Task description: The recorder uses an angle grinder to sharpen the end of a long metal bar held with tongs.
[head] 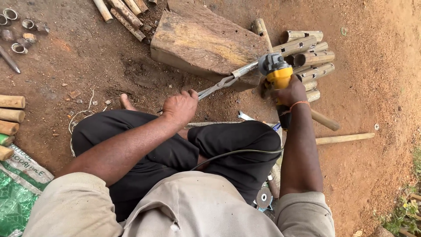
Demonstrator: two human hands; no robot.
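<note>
The tongs slant far-right onto the wooden block (left hand clenched around them); the right hand grips the yellow grinder.

Green-white woven sack, bottom left

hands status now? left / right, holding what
Left hand: closed on the tongs, which grip a metal piece on the wooden block.
Right hand: closed on the yellow angle grinder.
</note>
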